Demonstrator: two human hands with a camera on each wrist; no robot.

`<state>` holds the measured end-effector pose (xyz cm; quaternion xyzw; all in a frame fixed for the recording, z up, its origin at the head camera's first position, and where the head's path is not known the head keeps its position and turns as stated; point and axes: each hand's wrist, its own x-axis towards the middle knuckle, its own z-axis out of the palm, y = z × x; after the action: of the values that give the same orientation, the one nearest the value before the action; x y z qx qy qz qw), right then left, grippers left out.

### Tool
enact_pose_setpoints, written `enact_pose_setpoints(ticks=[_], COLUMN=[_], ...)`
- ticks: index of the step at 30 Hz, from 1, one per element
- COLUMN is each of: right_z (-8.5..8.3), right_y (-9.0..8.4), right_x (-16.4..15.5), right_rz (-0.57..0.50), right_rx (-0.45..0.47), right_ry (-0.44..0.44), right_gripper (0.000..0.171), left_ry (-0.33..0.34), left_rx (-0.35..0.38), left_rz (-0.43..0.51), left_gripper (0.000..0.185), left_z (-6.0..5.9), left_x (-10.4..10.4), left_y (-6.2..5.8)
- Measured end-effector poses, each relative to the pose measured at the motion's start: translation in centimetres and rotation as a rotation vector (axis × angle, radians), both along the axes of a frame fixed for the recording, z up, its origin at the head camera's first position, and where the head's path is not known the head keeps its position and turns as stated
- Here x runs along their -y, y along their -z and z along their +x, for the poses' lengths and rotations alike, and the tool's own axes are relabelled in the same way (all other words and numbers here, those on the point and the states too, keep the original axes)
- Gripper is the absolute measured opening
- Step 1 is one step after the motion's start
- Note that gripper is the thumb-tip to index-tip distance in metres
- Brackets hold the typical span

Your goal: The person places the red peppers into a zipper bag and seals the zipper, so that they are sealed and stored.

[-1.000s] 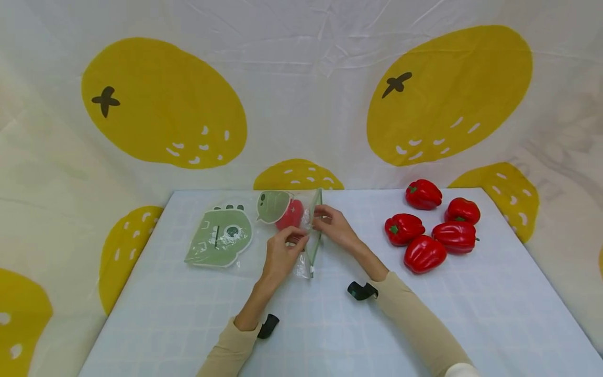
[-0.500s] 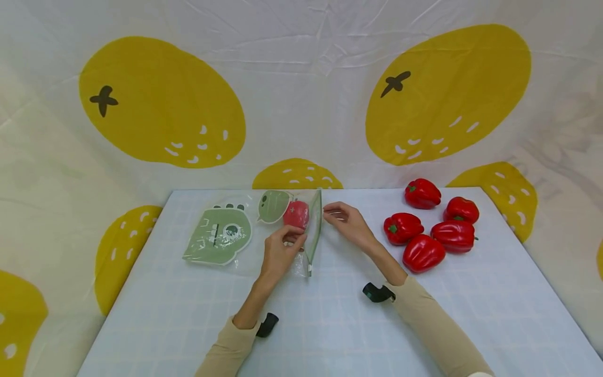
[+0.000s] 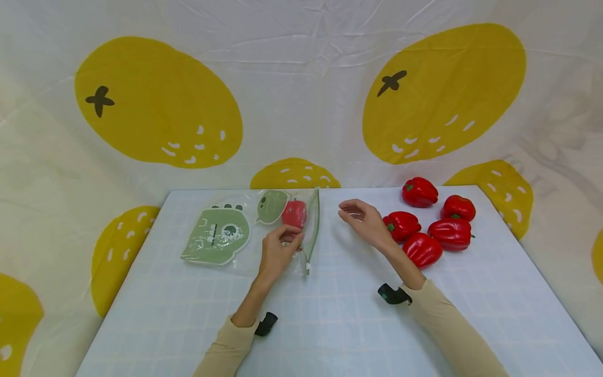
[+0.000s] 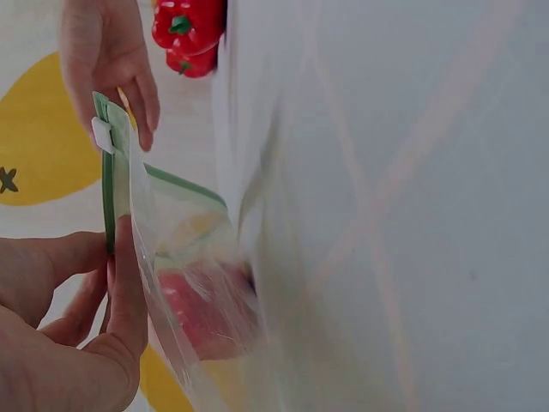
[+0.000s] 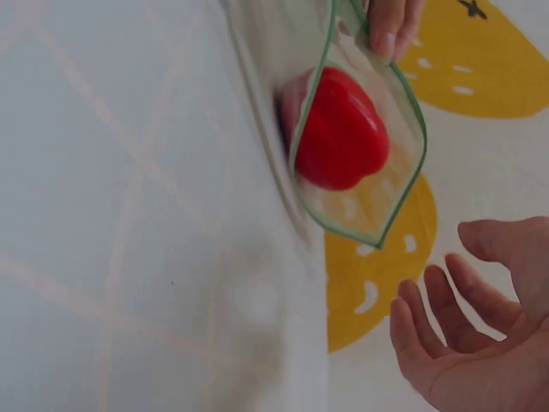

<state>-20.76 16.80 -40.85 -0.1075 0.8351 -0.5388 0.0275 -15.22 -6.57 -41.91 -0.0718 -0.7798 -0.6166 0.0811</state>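
White checked tabletop [image 3: 330,324]: a clear zip bag [image 3: 308,235] with a red pepper [image 3: 294,213] inside is pinched at its rim by the left hand [image 3: 278,251]; the right hand [image 3: 365,222] is held empty, fingers relaxed, beside loose red peppers [image 3: 431,225].

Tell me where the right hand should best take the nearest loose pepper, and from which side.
Probably across the rounded body of the nearest red pepper, coming from above and its left, where the open right hand already hovers. Other peppers crowd its right and near sides, and its green stem looks too short for a grip.
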Motion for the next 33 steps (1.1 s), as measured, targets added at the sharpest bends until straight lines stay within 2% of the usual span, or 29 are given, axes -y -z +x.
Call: enact_pose_setpoints(ticks=[6,16,27,31,33], right_z=[-0.4,0.5,0.7,0.9,1.0], right_y=[1.4,1.0,1.2,1.3,1.3], right_x=[-1.7,-4.2,-7.6,-8.8,-9.3], right_rz=[0.062,0.190,0.314,0.336,0.344], right_rx=[-0.061,-0.133,-0.150,-0.185,-0.196], right_ry=[0.045,0.089,0.133,0.110,0.094], right_gripper=[0.038,0.042,0.047,0.050,0.051], left_ry=[0.001,-0.025,-0.002,-0.005,-0.013], left_rx=[0.017,0.050,0.051,0.053,0.052], left_rz=[0.005,-0.011,0.022,0.035,0.032], left_gripper=[0.016,0.016,0.016,0.015,0.014], left_z=[0.1,-0.1,-0.1,-0.4,-0.8], left_x=[0.1,0.0,0.2,0.2,0.3], left_y=[-0.3,-0.2,-0.5,0.1,1.2])
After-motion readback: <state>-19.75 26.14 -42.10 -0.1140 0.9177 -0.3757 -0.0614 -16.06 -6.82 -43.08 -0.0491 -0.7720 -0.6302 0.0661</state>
